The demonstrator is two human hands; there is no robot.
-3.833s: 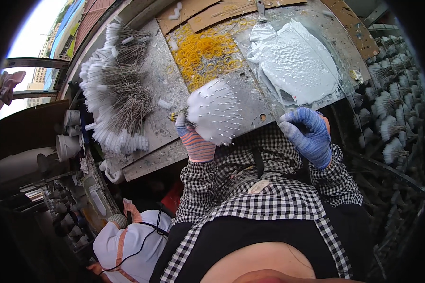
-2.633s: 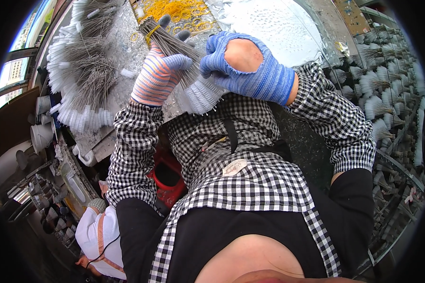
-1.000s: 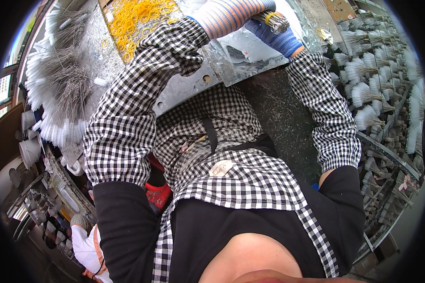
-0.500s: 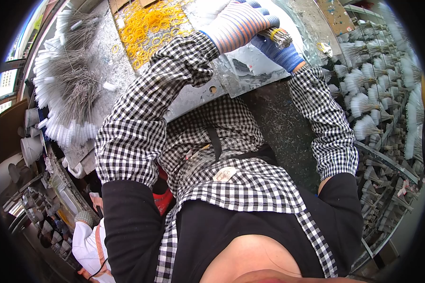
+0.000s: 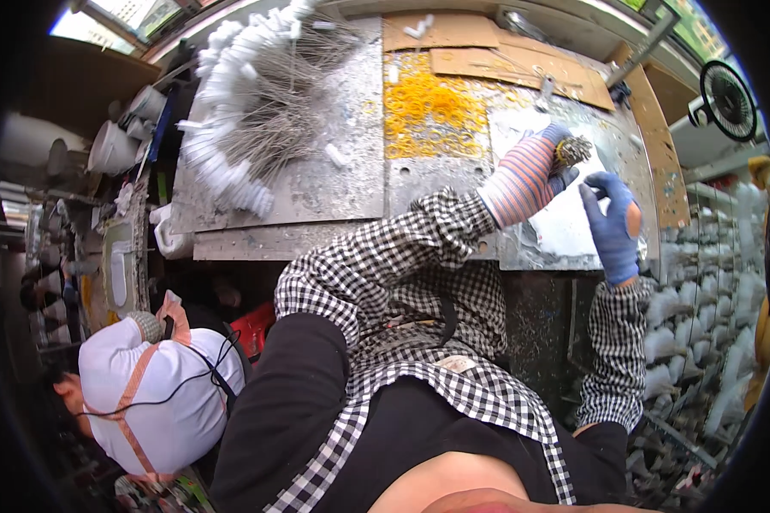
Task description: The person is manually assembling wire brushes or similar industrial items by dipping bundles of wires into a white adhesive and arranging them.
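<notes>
Currently I see the left hand clenched around the bundle over the white paste, right on the table; the right hand, half open, hovers just near-right.

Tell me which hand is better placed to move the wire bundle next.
Left, I'd judge. The left hand is closed around the wire bundle, over the white paste. The right hand is apart from the bundle, its fingers loosely curled and seemingly empty.
</notes>
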